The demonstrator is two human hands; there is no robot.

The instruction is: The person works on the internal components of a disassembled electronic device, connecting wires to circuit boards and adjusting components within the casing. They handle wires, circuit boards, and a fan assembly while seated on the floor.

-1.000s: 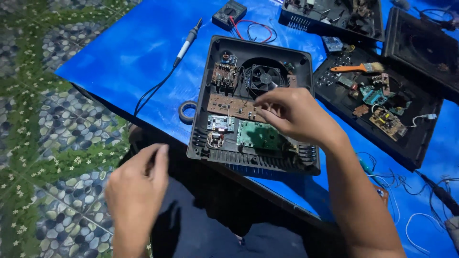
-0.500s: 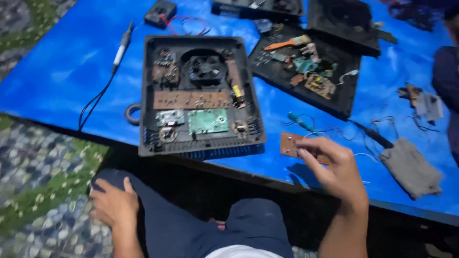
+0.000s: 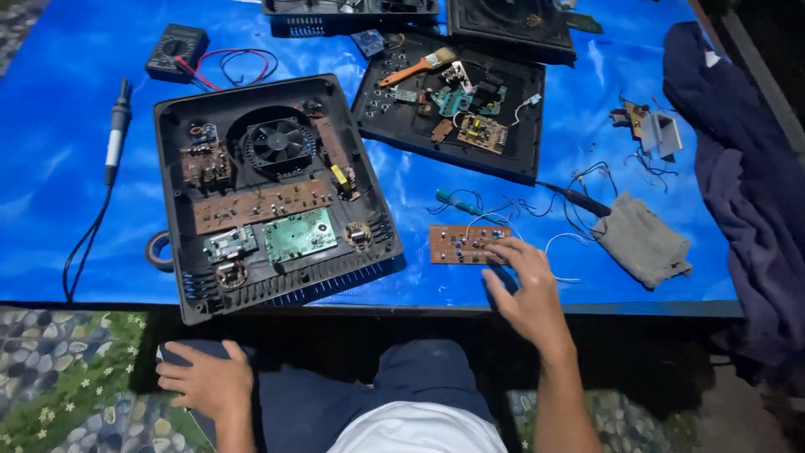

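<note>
Right hand [image 3: 527, 295] on the blue worktop [image 3: 59, 176], fingers [image 3: 506, 248] spread apart, tips touching the small brown circuit board [image 3: 466, 243].

Board lying flat near the front edge of the worktop, just right of the big open black case [image 3: 272, 197] with a round fan [image 3: 277, 143] and a green board [image 3: 299, 234] inside. Green screwdriver [image 3: 457, 202] and loose wires just behind the brown board, grey cloth [image 3: 641, 240] off to the right. Left hand [image 3: 207, 379] resting low on the dark trouser leg, fingers loose and open, holding nothing. Soldering iron [image 3: 116, 132] far left, black meter [image 3: 175, 51] at the back.
</note>
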